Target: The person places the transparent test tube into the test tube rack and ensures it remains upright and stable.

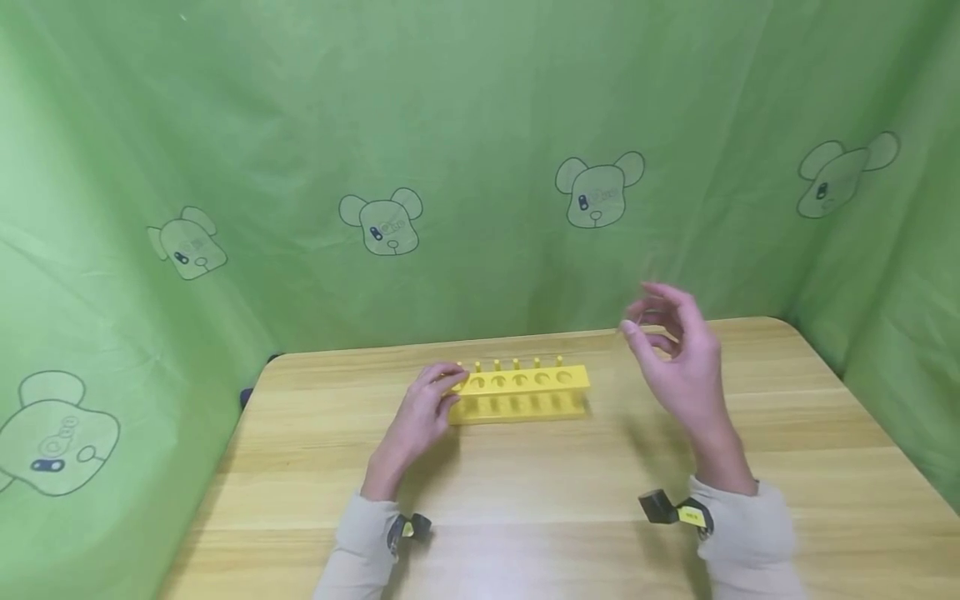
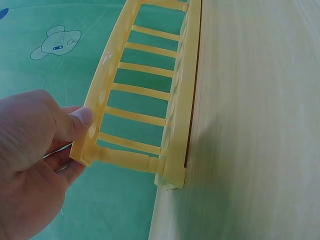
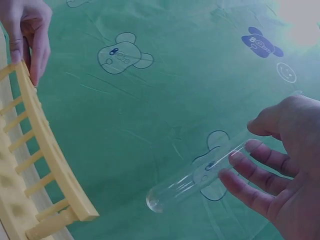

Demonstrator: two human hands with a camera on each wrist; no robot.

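Observation:
A yellow test tube rack [image 1: 525,408] stands on the table, with a row of round holes in its top board and short pegs behind them. My left hand [image 1: 420,408] grips the rack's left end. In the left wrist view the thumb [image 2: 82,116] presses on the top board, fingers beneath it. To the right of the rack and raised above the table, my right hand [image 1: 682,358] holds a clear test tube [image 3: 180,187] between thumb and fingertips. The tube slants in the right wrist view, its rounded end pointing away from the hand. Fingers partly hide its other end.
The wooden table [image 1: 525,517] has its back edge just behind the rack. A green curtain [image 1: 480,108] printed with bear faces hangs around the back and sides. Each sleeve cuff carries a small black wrist camera [image 1: 660,506].

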